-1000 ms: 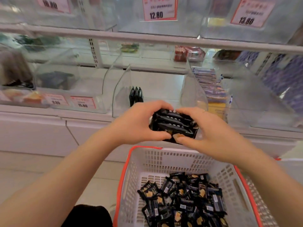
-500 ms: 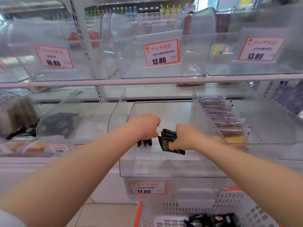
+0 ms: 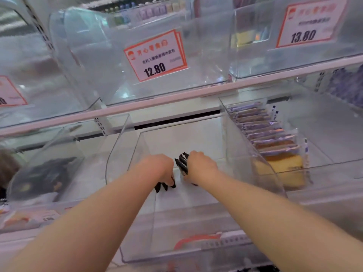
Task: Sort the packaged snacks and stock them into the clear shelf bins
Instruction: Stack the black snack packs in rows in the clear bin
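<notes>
A clear shelf bin (image 3: 176, 222) stands in the middle of the lower shelf, and both my hands reach into it. My right hand (image 3: 201, 167) grips a small stack of black snack packets (image 3: 181, 163) held on edge, just above the bin floor. My left hand (image 3: 157, 167) curls down over a few black packets (image 3: 164, 186) that stand upright on the bin floor, to the left of the stack. The two hands are close together with a narrow gap between them. Most of each packet is hidden by my fingers.
The bin to the right holds a row of purple-wrapped cake packets (image 3: 271, 138). A bin to the left holds dark packets (image 3: 45, 175). Upper-shelf bins carry price tags 12.80 (image 3: 155, 55) and 13.80 (image 3: 306, 26). The basket's orange rim (image 3: 196, 239) shows through the bin front.
Both hands lifted the stack of black packets from above the basket into the middle bin. My right hand now holds the stack lower, beside the standing packets under my left hand.
</notes>
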The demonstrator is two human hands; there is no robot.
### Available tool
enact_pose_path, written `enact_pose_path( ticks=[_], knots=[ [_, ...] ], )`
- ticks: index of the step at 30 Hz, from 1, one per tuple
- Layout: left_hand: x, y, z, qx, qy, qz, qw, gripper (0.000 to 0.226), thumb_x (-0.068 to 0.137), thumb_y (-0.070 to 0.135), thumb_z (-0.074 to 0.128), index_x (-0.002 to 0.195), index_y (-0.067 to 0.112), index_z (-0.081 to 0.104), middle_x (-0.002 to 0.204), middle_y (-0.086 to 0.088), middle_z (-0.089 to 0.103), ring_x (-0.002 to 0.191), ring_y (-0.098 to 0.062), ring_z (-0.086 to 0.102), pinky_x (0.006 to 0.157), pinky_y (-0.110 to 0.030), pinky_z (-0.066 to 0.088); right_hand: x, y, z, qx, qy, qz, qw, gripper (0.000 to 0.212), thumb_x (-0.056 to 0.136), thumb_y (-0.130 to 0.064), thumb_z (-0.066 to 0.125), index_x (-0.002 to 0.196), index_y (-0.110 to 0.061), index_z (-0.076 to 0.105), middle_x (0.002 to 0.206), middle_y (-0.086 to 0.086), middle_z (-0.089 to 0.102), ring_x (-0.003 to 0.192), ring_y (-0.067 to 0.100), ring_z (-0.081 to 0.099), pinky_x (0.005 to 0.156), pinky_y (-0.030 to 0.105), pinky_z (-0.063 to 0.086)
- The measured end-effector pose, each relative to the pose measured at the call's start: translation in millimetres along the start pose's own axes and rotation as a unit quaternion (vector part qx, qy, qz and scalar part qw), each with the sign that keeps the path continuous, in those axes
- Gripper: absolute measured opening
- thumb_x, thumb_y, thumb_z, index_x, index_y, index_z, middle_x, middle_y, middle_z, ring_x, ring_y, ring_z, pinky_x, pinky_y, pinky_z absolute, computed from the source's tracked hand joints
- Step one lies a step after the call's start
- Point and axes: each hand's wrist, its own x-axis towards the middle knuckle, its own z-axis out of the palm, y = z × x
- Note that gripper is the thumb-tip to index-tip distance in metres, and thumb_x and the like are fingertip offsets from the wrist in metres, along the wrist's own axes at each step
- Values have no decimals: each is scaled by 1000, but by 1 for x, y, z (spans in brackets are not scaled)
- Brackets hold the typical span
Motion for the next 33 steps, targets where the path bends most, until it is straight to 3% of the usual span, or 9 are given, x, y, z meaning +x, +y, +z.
enact_pose_path(
  ticks=[2,5,8,10,13,17,21,27,33],
  knots=[
    [5,1,2,-19,-27,1,999,30,77,46,66,63,21,59,79,6,71,68,-14,60,56,-23,44,-1,-4,-1,-39,-46,-60,996,42,86,-26,63,121,-10,48,115,8,52,107,25,56,80,26,43],
    [8,6,3,-60,-58,8,996,31,71,56,65,66,25,61,70,11,68,72,-12,67,69,-23,52,-5,-10,-7,-58,-93,-99,989,27,87,-31,61,109,-18,51,81,-1,49,92,19,50,65,20,35],
    [10,4,3,-49,-25,14,998,33,72,58,63,65,26,59,64,10,64,72,-14,66,58,-23,46,0,-5,1,-29,-84,-69,994,45,83,-19,65,122,-6,45,114,11,56,111,28,53,76,27,44],
    [9,2,3,-8,7,14,1000,33,74,56,63,73,23,60,69,7,60,71,-16,61,54,-24,41,2,-3,7,13,-66,-52,996,45,84,-15,63,122,-3,44,124,15,54,114,31,54,81,31,44],
    [8,0,2,32,51,12,998,37,80,48,62,99,16,62,82,2,55,85,-20,61,66,-27,43,5,-5,9,50,-45,-66,996,36,86,-12,58,118,-2,46,119,16,56,108,32,56,72,29,39],
    [8,-2,2,33,75,-3,997,33,91,31,53,113,8,58,91,-6,54,100,-25,60,74,-28,43,7,-6,9,51,-14,-82,995,35,86,-8,55,118,-2,43,120,17,50,108,33,54,73,30,38],
    [-1,-3,5,39,64,6,997,31,91,32,52,113,10,57,87,-3,54,91,-24,58,72,-28,43,3,-5,8,-6,-64,-97,993,43,86,-16,57,124,-6,40,121,15,49,110,33,53,84,35,45],
    [-34,-5,7,18,62,30,997,33,90,38,51,111,13,57,95,-2,56,86,-22,55,70,-30,43,-27,-4,-28,-104,-55,-156,981,32,86,-18,56,115,-9,49,112,11,56,102,32,56,74,34,44],
    [-100,5,0,52,226,70,970,26,93,37,43,107,17,50,107,-2,56,94,-23,56,52,-27,31,-96,20,-73,-83,30,-250,964,24,92,-24,50,110,-9,57,107,7,61,98,26,55,85,34,44]
  ],
)
